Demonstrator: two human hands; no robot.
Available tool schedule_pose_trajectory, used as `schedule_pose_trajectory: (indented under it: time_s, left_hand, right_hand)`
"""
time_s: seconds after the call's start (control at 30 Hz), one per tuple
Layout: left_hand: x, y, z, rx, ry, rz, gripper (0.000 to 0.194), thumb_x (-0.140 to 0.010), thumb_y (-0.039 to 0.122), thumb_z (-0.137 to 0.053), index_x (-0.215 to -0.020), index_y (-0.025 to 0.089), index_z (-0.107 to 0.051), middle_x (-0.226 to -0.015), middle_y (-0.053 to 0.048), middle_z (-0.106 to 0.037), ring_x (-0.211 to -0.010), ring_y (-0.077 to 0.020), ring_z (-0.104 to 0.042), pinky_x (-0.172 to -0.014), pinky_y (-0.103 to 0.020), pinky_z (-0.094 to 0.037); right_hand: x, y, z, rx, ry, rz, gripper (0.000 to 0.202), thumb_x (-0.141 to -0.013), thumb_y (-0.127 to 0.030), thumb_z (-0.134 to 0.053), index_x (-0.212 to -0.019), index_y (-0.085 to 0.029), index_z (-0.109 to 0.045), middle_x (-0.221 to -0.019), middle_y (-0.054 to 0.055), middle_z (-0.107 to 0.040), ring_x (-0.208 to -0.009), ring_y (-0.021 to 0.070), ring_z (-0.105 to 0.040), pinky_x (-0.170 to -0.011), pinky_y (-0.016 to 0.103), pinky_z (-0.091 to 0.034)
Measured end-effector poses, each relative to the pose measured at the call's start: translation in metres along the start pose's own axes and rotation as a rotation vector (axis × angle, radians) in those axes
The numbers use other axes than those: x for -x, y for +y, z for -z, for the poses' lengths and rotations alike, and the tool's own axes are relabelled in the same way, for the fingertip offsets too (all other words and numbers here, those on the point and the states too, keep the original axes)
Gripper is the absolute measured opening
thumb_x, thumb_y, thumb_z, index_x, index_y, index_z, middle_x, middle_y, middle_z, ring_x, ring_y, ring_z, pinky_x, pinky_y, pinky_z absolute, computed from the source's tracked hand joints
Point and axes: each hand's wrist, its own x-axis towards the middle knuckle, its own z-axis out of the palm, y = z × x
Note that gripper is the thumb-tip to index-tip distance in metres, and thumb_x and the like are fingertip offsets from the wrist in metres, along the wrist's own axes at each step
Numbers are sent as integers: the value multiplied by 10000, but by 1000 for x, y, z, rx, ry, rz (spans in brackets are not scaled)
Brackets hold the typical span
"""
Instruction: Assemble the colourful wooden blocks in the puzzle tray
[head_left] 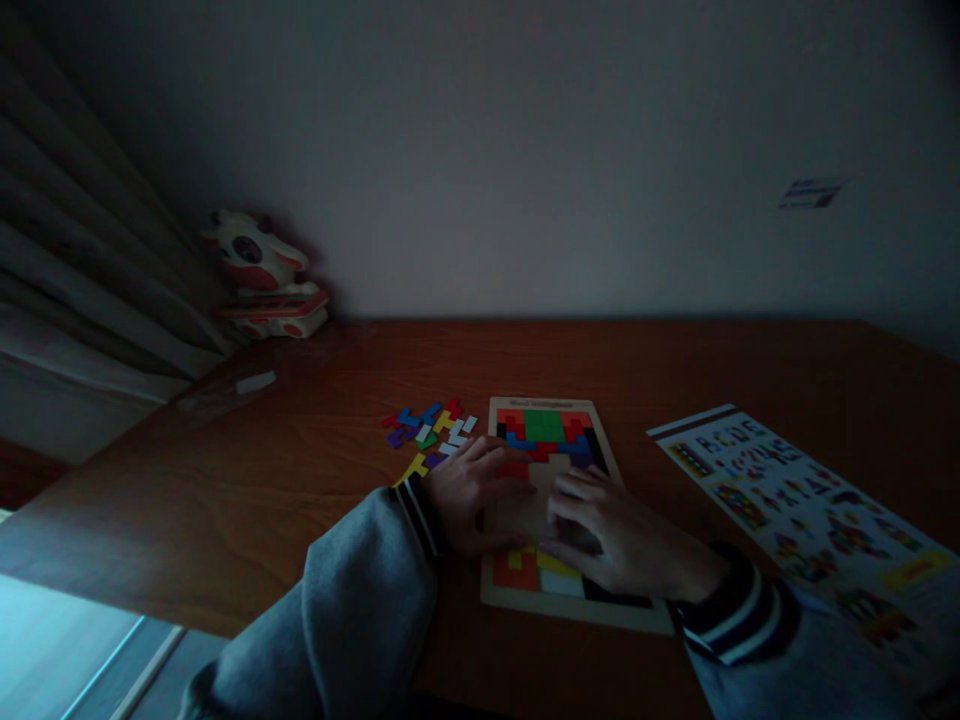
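A wooden puzzle board [574, 615] lies flat on the table with coloured block pieces in its frame. Green, red, orange and blue pieces fill its far end, and yellow, orange and white ones show at the near end. My left hand [474, 497] rests over the board's left side, its fingers stretched out and thumb apart. Across from it, my right hand [626, 535] lies over the right side with bent fingers, thumb apart from them near a yellow piece [555, 563]. Neither hand visibly holds a piece. The hands hide part of the board's middle.
Loose coloured pieces [427, 428] lie in a pile left of the board. A printed pattern sheet [795, 500] lies to the right. At the back left stands a white and red toy [262, 280], near a curtain [82, 260]. A clear plastic wrapper [232, 395] lies near the table's left edge.
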Motion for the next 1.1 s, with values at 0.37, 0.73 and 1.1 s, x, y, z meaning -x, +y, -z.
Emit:
schedule_pose_trajectory:
  time_s: [0.37,0.73,1.1]
  left_hand:
    - [0,-1,0,-3,-9,2,548,-788,559,-662,-1207,208,-643,-1343,-152,-537,-1179,-356,-476,-974,-549,-438]
    - [0,-6,-2,-85,76,107,408,-891,494,-570,-1172,211,-656,-1288,-123,-594,-1134,-307,-531,-971,-507,-452]
    - [4,-21,2,-185,166,260,318,-911,386,-580,-1158,201,-656,-1231,-115,-619,-1063,-274,-571,-899,-454,-514]
  right_hand:
    - [-1,-7,2,-60,-44,62,312,-841,-450,-690,-675,-194,-619,-850,15,-590,-893,194,-552,-905,408,-374]
    - [-6,12,-6,37,268,4,291,-978,-345,-504,-729,-204,-558,-731,9,-577,-747,165,-552,-751,331,-430]
    - [11,42,17,90,284,-167,357,-840,-476,-676,-1098,-248,-583,-1081,75,-643,-965,252,-640,-831,410,-525]
